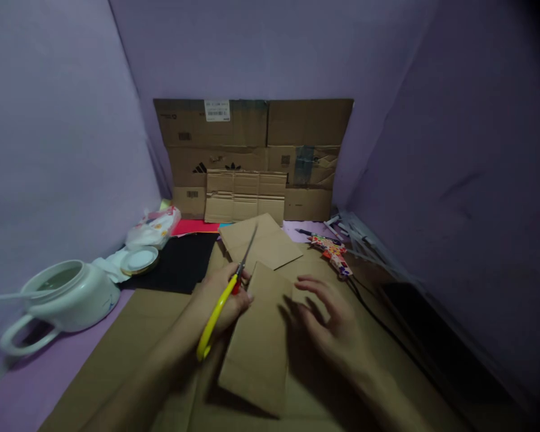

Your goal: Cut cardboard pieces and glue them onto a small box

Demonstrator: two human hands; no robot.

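Note:
My left hand (222,294) is closed on a pair of scissors (216,318), seen nearly edge-on, with a yellow handle, a bit of red and thin metal blades pointing away from me. The thumb of that hand reaches the left edge of a narrow rectangular cardboard piece (258,342), which tilts above the cardboard-covered table. To the right of this piece is my right hand (326,315), its fingers apart and loosely curved, close to the edge and holding nothing. Beyond both hands lies another flat cardboard piece (267,243).
At left stand a white pot (78,303) with a handle and a round lid (139,261), near a black sheet (180,264). A patterned glue gun (335,255) with a cord and clear sticks (369,237) lie at right. Large cardboard (306,126) leans against the back wall.

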